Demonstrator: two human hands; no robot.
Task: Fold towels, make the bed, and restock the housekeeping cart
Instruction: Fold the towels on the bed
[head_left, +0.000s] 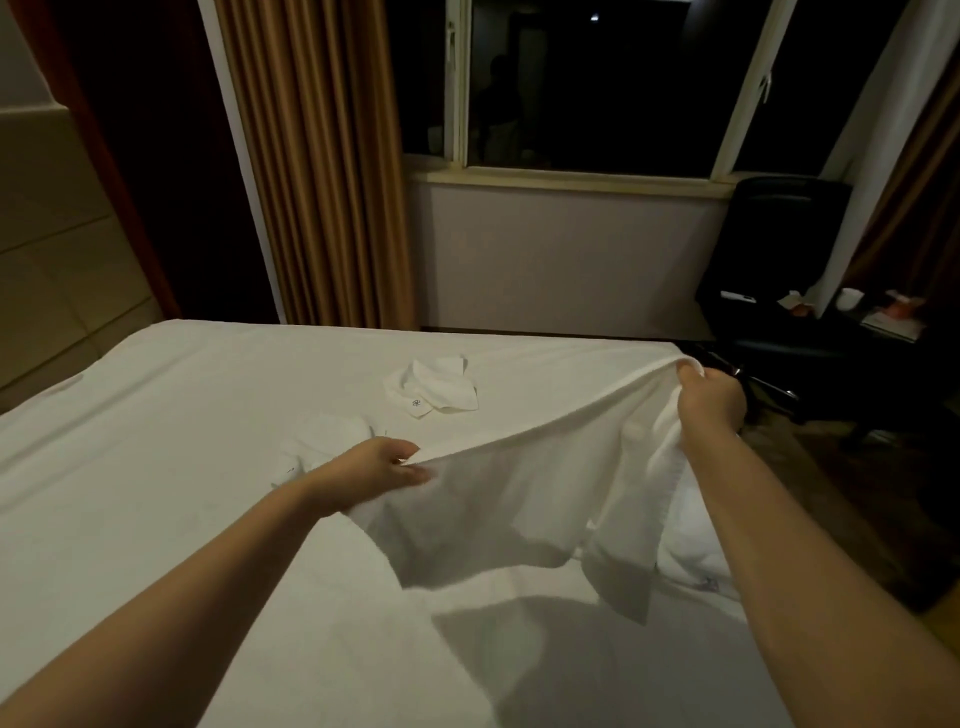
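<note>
A white towel (524, 499) hangs stretched above the bed (156, 415), which is covered with a white sheet. My left hand (374, 467) pinches the towel's top edge at its left end. My right hand (709, 400) grips the same edge at its right end, held higher, near the bed's far right corner. The towel's lower part droops and casts a shadow on the sheet. A small crumpled white cloth (434, 387) with a dark logo lies on the bed beyond the towel. Another white towel (327, 434) lies flat just behind my left hand.
A padded headboard (57, 249) stands at the left. Brown curtains (317, 166) and a dark window (597, 83) are behind the bed. A black chair (779, 249) and a dark side table (883, 322) with a cup and small items stand at the right.
</note>
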